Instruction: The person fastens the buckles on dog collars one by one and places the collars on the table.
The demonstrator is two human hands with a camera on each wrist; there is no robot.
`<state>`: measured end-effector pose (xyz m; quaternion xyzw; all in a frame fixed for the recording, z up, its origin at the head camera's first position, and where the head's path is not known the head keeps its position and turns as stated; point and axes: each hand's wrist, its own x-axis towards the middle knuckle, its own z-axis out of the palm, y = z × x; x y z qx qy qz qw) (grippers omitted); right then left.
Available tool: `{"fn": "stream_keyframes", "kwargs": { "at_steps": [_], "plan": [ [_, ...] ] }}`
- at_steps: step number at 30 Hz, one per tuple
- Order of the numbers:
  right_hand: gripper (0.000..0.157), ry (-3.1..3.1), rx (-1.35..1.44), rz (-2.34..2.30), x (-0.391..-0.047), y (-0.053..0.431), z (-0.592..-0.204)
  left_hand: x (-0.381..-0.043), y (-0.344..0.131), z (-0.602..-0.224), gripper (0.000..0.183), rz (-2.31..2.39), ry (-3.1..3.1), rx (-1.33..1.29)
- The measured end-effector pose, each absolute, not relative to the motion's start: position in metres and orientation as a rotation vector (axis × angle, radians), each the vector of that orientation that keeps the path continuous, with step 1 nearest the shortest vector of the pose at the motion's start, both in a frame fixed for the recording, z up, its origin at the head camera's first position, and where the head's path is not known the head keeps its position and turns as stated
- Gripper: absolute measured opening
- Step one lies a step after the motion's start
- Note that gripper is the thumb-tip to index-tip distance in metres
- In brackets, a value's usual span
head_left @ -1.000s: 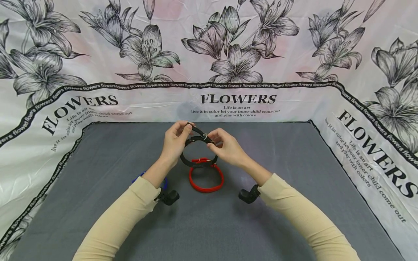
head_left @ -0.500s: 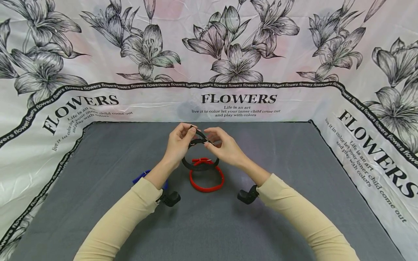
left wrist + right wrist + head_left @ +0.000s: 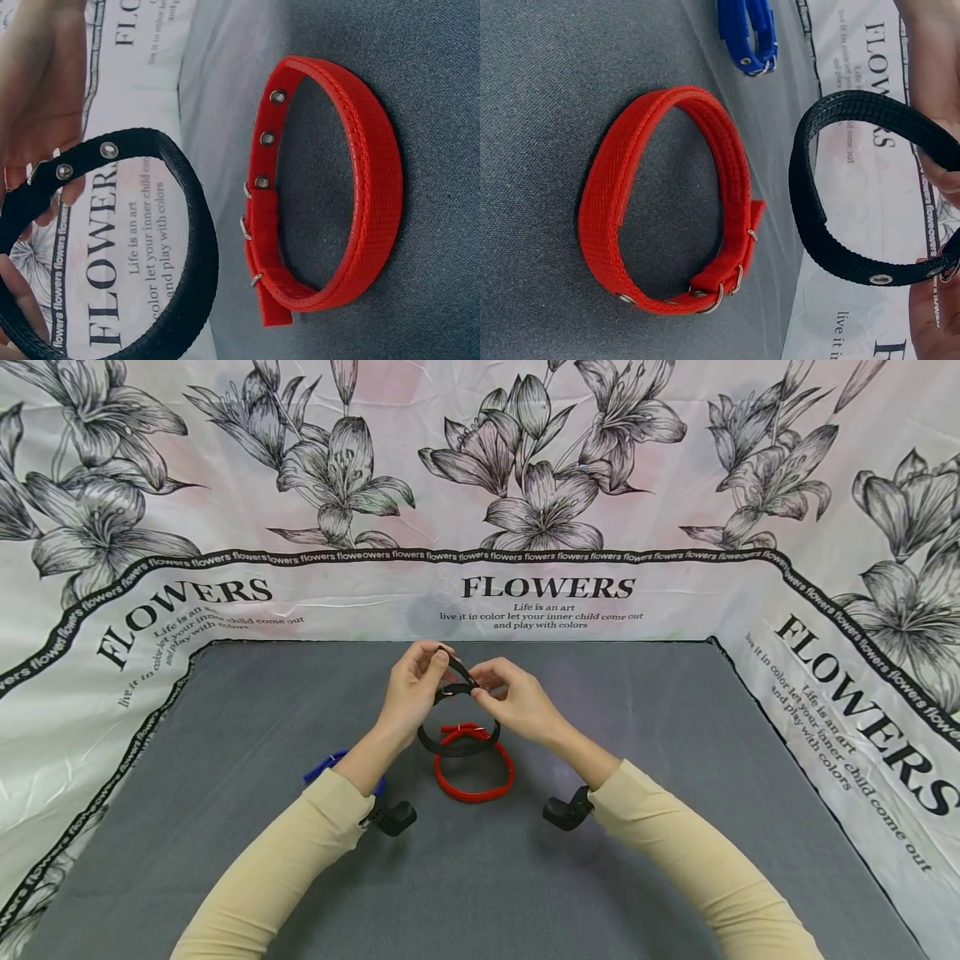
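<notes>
A black collar [image 3: 458,749] with a metal buckle and eyelets is held up in a loop above the table by both hands. My left hand [image 3: 407,692] pinches its strap end between thumb and fingers. Beside the buckle, my right hand [image 3: 522,700] pinches the strap; its fingertips partly cover the buckle. In the left wrist view, eyelets show along the black collar [image 3: 199,247]. Beneath it a red collar [image 3: 474,796], buckled into a ring, stands on its edge on the table. Behind my left wrist lies a blue collar [image 3: 322,767], partly hidden by the forearm.
Grey cloth [image 3: 637,710] covers the table. A white curtain [image 3: 360,602] printed with flowers and lettering stands along the back and both sides. Black wrist devices [image 3: 567,810] hang below the sleeves, over the table.
My left hand has shifted slightly right, closer to my right hand, and the black collar has dropped a little. More of the blue collar shows. The red collar stays put.
</notes>
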<state>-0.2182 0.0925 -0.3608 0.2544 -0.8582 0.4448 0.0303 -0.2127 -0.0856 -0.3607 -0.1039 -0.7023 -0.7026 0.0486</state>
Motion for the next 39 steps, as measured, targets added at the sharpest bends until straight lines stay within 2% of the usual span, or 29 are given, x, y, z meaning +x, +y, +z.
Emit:
{"fn": "stream_keyframes", "kwargs": {
  "at_steps": [10, 23, 30, 39],
  "plan": [
    [0.019, -2.616, 0.729, 1.507, -0.2192, 0.0946, -0.3626, -0.21, -0.0865, -0.3592, 0.027, -2.116, -2.282, -0.343],
    [0.021, -2.628, 0.7, 1.555, -0.2186, 0.0944, -0.3625, -0.211, -0.0884, -0.3627, 0.01, -1.842, -2.534, -0.333],
    [0.024, -2.598, 0.736, 1.585, -0.2113, 0.09, -0.3541, -0.2104, -0.0842, -0.3637, 0.009, -1.739, -2.499, -0.3],
    [0.02, -2.638, 0.749, 1.572, -0.2185, 0.0931, -0.3634, -0.2104, -0.084, -0.3661, 0.008, -1.687, -2.49, -0.323]
  ]
}}
